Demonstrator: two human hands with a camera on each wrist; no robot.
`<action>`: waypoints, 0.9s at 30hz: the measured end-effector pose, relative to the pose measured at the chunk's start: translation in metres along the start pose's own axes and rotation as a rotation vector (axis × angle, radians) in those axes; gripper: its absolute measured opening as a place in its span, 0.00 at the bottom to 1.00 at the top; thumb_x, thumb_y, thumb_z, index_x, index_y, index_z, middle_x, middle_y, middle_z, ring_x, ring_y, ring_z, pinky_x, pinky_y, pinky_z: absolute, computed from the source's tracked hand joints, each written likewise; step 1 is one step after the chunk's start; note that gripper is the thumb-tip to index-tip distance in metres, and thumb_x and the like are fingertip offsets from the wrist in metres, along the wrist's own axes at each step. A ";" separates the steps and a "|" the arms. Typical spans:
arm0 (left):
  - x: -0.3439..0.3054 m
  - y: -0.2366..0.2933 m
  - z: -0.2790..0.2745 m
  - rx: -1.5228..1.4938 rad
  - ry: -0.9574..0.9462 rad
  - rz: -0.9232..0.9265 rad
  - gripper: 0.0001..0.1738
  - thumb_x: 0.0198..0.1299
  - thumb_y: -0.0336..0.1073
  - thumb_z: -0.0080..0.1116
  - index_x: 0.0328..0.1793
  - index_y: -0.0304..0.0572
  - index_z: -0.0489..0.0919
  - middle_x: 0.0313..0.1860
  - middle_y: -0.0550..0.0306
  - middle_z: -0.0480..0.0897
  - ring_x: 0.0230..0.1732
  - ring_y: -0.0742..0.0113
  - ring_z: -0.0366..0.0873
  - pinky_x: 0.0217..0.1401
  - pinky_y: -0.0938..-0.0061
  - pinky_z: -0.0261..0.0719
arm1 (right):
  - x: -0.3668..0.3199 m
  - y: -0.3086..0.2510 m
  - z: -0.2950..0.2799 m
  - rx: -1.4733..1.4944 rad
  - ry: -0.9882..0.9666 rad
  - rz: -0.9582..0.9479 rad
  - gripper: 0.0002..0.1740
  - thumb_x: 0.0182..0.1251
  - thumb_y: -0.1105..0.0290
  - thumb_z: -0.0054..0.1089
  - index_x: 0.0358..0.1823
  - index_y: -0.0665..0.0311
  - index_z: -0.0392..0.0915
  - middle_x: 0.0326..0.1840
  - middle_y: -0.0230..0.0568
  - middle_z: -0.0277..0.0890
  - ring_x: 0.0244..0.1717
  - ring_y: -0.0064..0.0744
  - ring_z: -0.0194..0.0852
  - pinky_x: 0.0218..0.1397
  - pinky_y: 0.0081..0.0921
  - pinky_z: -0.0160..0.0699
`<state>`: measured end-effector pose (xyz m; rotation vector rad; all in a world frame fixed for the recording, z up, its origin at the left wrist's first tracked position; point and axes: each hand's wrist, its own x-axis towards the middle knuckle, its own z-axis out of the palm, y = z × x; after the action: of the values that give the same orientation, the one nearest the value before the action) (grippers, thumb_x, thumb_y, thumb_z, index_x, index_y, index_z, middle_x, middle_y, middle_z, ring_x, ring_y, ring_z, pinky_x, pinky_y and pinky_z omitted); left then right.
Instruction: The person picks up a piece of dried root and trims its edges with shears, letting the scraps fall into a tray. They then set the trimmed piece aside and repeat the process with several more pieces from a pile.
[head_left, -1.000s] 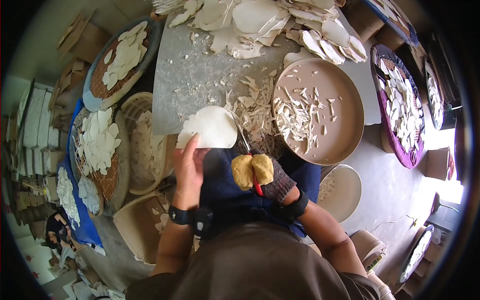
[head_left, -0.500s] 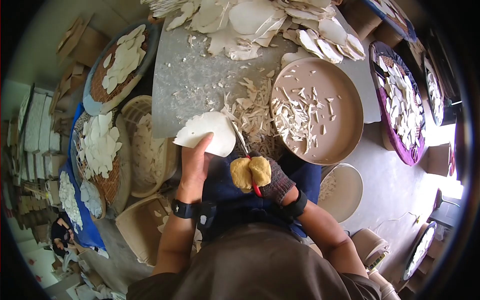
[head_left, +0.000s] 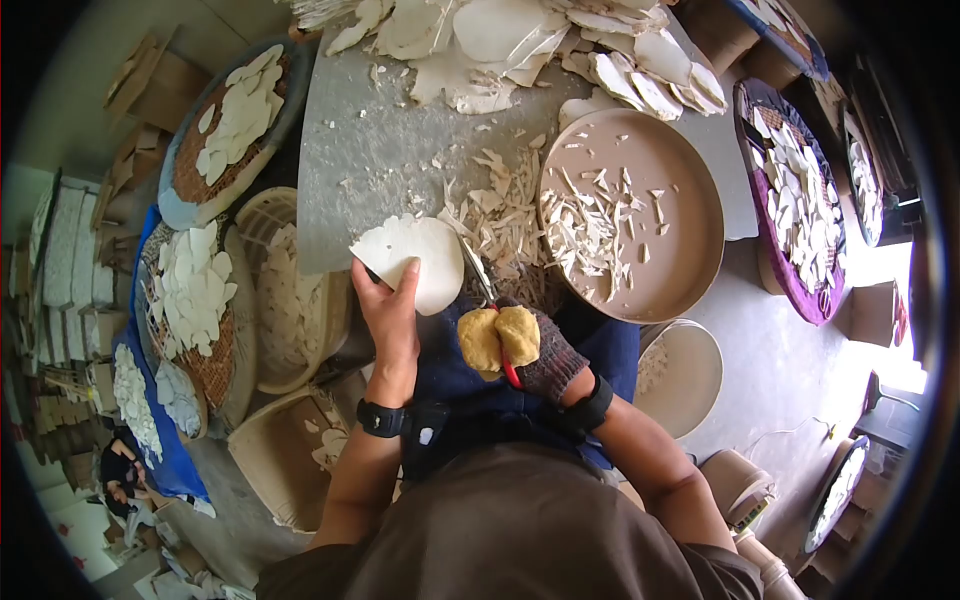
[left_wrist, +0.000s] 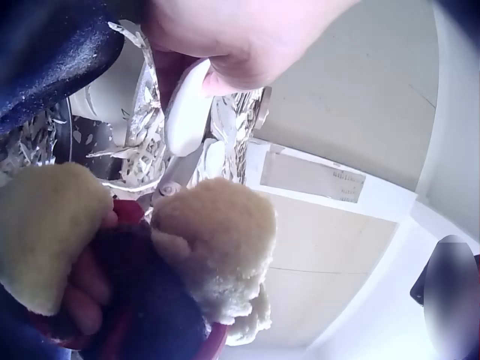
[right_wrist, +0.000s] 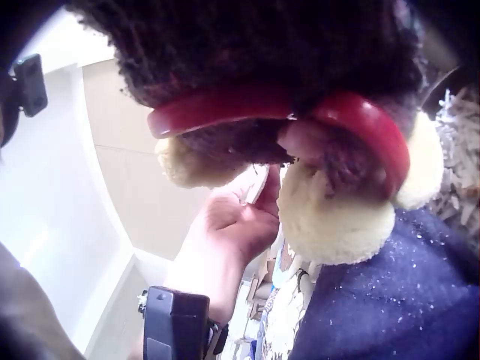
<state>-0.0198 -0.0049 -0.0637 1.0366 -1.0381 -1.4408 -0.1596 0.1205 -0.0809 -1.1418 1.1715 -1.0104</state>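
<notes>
My bare left hand (head_left: 388, 318) pinches a flat white slice (head_left: 432, 262), thumb on top and fingers behind its left side. The slice has a ragged upper left edge and a smooth rounded right side. My right hand (head_left: 556, 362), in a dark knitted glove with bare fingertips, grips red-handled scissors (head_left: 480, 272). Yellow foam pads (head_left: 480, 338) wrap the scissor handles. In the head view the blades lie along the slice's right edge. The left wrist view shows the slice (left_wrist: 187, 112) edge-on. Red handle loops (right_wrist: 367, 127) curve round the gloved fingers in the right wrist view.
White trimmings (head_left: 498, 225) lie heaped beyond the blades. To their right stands a round brown tray (head_left: 690, 250) with cut strips. More slices (head_left: 500, 35) pile at the table's far end. A basket (head_left: 270, 210) and a bin (head_left: 280, 455) stand at left, a white bucket (head_left: 700, 380) at right.
My left hand has shifted its grip, with the thumb farther onto the slice and the fingers spread at its left. The slice has turned clockwise. The scissors stay almost in place.
</notes>
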 end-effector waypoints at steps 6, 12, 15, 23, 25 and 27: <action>0.001 0.000 -0.005 0.119 -0.185 -0.059 0.32 0.56 0.23 0.57 0.65 0.34 0.57 0.58 0.50 0.70 0.56 0.67 0.70 0.60 0.73 0.68 | 0.000 0.012 0.001 0.281 0.073 0.016 0.16 0.66 0.67 0.53 0.52 0.66 0.71 0.50 0.42 0.76 0.52 0.29 0.75 0.57 0.26 0.72; -0.001 -0.006 -0.007 0.181 -0.078 0.088 0.36 0.57 0.24 0.55 0.71 0.33 0.53 0.66 0.47 0.63 0.62 0.66 0.66 0.63 0.74 0.65 | -0.004 0.014 0.000 0.043 0.023 -0.011 0.16 0.68 0.65 0.51 0.53 0.68 0.70 0.51 0.41 0.74 0.53 0.30 0.74 0.58 0.26 0.72; -0.002 -0.001 -0.004 0.287 -0.075 0.188 0.37 0.57 0.24 0.55 0.72 0.33 0.52 0.68 0.47 0.61 0.63 0.66 0.65 0.64 0.74 0.64 | -0.004 0.017 0.003 0.087 0.007 -0.033 0.17 0.68 0.65 0.51 0.53 0.68 0.70 0.52 0.41 0.74 0.53 0.30 0.74 0.59 0.27 0.72; 0.006 0.011 -0.010 0.122 -0.303 -0.014 0.34 0.57 0.24 0.54 0.71 0.32 0.56 0.63 0.50 0.67 0.61 0.68 0.67 0.63 0.74 0.65 | -0.004 0.000 0.008 0.558 0.034 0.043 0.18 0.68 0.65 0.50 0.52 0.70 0.71 0.50 0.44 0.75 0.51 0.34 0.75 0.55 0.28 0.74; 0.008 0.010 -0.012 0.143 -0.316 -0.030 0.34 0.57 0.24 0.53 0.71 0.32 0.56 0.63 0.50 0.68 0.61 0.68 0.67 0.62 0.74 0.65 | -0.006 0.003 0.007 0.580 0.000 0.068 0.21 0.68 0.64 0.52 0.55 0.72 0.68 0.53 0.44 0.73 0.53 0.32 0.74 0.58 0.27 0.73; 0.012 0.006 -0.018 0.177 -0.341 -0.042 0.33 0.58 0.25 0.53 0.70 0.33 0.57 0.63 0.50 0.68 0.60 0.68 0.67 0.62 0.75 0.66 | -0.008 0.009 0.008 0.438 0.005 0.023 0.20 0.68 0.63 0.51 0.54 0.71 0.69 0.51 0.43 0.74 0.52 0.32 0.75 0.56 0.27 0.74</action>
<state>-0.0025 -0.0187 -0.0631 0.9599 -1.4162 -1.6183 -0.1531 0.1303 -0.0881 -0.7761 0.9043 -1.1819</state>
